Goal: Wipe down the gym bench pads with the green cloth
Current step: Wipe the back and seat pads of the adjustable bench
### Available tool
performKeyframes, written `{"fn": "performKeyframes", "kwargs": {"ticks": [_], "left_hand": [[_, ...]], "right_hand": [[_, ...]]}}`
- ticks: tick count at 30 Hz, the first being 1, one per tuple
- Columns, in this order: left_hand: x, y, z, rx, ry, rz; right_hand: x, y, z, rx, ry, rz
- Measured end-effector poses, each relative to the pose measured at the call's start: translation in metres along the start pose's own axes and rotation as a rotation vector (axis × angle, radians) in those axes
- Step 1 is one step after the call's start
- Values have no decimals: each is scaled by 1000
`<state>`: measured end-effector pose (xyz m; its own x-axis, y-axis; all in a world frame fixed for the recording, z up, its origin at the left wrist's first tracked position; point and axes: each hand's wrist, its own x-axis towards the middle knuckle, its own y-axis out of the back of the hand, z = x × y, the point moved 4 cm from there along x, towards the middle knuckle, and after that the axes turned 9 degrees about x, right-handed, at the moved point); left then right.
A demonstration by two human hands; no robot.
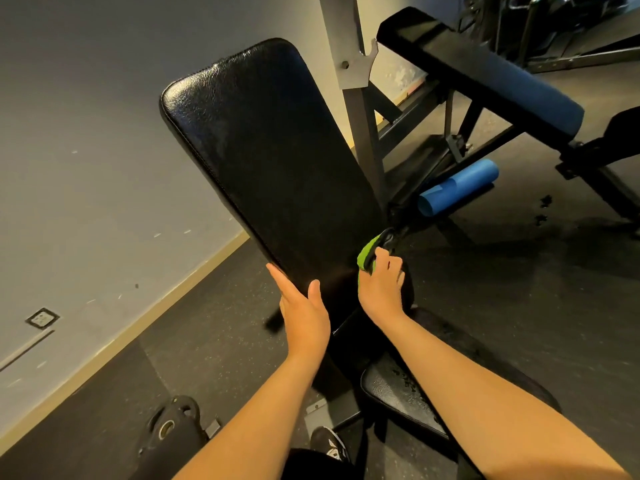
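We're down at the foot of the tilted back pad point(270, 150), and this looks like edge work. Our right grip point(381, 289) is curled tight round the green cloth point(366, 257), which is bunched small and pressed against the pad's lower right edge, just above the gap to the seat pad point(398, 386). Only a strip of green shows past the fingers.

Our left grip point(304, 306) is spread, fingers straight along the lower left edge and thumb resting on the black face. It holds nothing, so we read it as a steadying hand.

So the step in hand is the back pad's bottom corner and side. The broad face above shines near the top, but we can't tell whether that's damp or just the light. The seat pad sits under our right forearm, and we judge it's waiting its turn.

What next? We'd want the cloth opened out flatter, because a tight wad covers little. Then it's long strokes up the face, left grip bracing, before we draw the arm back to reach the seat.
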<state>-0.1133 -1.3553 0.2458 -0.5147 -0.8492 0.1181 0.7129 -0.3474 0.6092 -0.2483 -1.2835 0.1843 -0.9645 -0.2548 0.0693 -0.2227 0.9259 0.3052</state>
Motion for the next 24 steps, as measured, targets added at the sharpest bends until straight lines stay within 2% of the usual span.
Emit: {"fn": "performKeyframes", "kwargs": {"ticks": [2, 5, 10, 12, 14, 17, 19, 24], "left_hand": [[0, 0, 0, -8, 3, 2], [-2, 0, 0, -7, -16, 4], [-4, -1, -3, -24, -19, -24], [-7, -3, -4, -26, -8, -40], [-12, -6, -5, -17, 3, -47], [-12, -9, -9, 1, 12, -39], [-11, -10, -10, 2, 4, -33], [-12, -10, -10, -20, -8, -72]], "right_hand": [[-26, -9, -2, -66, 179, -24], [-64, -23, -1, -92, 352, -168], [-55, -15, -3, -121, 443, -192], [-39, -7, -3, -29, 357, -120], [-14, 0, 8, 97, 161, -44], [15, 0, 27, 336, -102, -48], [17, -3, 31, 413, -141, -31], [-12, -6, 17, 356, -95, 0]]}}
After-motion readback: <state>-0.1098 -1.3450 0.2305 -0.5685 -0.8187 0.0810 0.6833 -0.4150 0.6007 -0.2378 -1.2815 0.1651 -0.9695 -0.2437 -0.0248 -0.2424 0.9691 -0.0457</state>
